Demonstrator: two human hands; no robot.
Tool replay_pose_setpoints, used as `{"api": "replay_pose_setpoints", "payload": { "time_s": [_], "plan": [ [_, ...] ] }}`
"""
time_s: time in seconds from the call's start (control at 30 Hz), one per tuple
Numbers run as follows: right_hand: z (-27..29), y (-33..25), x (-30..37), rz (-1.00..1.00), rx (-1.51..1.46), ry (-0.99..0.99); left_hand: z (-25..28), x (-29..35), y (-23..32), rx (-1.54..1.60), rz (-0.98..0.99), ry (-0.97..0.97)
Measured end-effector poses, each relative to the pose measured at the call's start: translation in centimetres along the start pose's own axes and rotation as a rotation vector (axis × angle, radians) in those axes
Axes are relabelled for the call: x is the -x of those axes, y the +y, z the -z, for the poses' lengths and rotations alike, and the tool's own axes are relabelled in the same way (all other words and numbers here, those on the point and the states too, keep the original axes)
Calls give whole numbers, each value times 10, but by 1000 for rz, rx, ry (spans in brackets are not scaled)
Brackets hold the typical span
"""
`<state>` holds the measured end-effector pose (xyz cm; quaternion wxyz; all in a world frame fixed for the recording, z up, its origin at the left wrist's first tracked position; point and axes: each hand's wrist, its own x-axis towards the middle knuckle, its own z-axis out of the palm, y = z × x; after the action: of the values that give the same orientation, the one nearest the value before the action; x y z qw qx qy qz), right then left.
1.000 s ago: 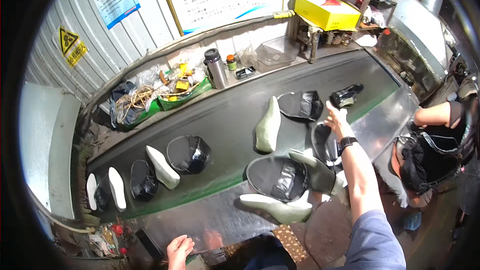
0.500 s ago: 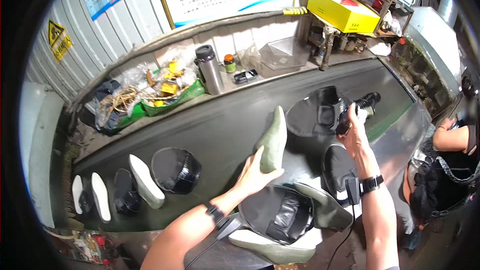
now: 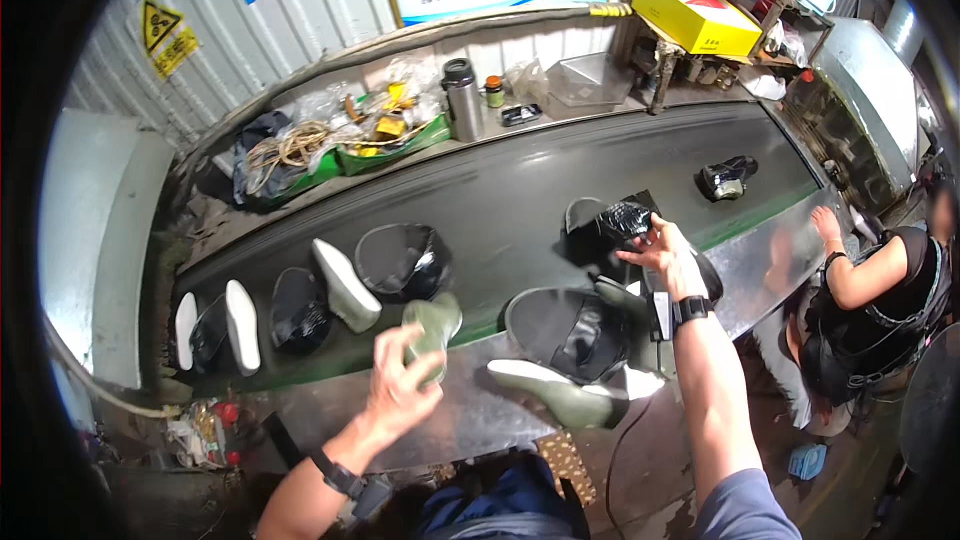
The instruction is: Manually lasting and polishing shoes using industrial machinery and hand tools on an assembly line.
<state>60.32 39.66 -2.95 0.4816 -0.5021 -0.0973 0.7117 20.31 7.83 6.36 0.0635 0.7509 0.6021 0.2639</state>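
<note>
The left hand [image 3: 398,388] is closed around a pale olive-green moulded shoe sole [image 3: 430,332], fingers wrapped over its narrow waist so that the rounded end sticks up beyond the knuckles; the sole is lifted clear, just over the near steel edge of the dark conveyor belt [image 3: 520,190]. The right hand [image 3: 665,252] is stretched out farther along the belt with fingers spread and curled onto a glossy black shoe upper [image 3: 618,225], pressing or pinching its crinkled top; whether it has a firm hold cannot be told from here. The sole looks light and rubbery, stiff enough to keep its shape when held at the middle yet likely to bend if taken by the toe, so the waist, where the hand has it, seems the soundest place. Its smooth skin may be a little slippery, and a wrap-around hold suits it better than a fingertip pinch. The black upper looks soft, thin and shiny, apt to collapse or slide under the fingers; it would be best gathered at the opening's rim. Between the two hands lies a dark oval tray holding another black upper [image 3: 570,330], with another green sole [image 3: 560,392] just beside it toward the body. Beyond the left hand sit a white sole [image 3: 345,285] and more black uppers [image 3: 402,260].
</note>
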Motion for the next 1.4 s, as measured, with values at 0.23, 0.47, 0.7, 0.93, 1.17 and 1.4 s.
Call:
{"api": "replay_pose_setpoints", "payload": {
  "time_s": [0.23, 0.47, 0.7, 0.93, 1.17, 1.4],
  "plan": [
    [-77, 64, 104, 176, -133, -253, -35, 161, 37, -46, -195, -86],
    [-81, 191, 361, 1120, 1289, -587, 14, 128, -18, 1874, 950, 52],
    [14, 335, 407, 1149, 1738, -836, -10, 105, -78, 1513, 1103, -143],
    [5, 369, 360, 1156, 1610, -765, -55, 57, -121, 702, 878, 69],
    [2, 380, 332, 1199, 1241, -403, -71, 40, -109, 275, 702, 195],
    [30, 372, 352, 516, 1053, -596, -69, 117, -103, 600, 984, 151]
  ]
}}
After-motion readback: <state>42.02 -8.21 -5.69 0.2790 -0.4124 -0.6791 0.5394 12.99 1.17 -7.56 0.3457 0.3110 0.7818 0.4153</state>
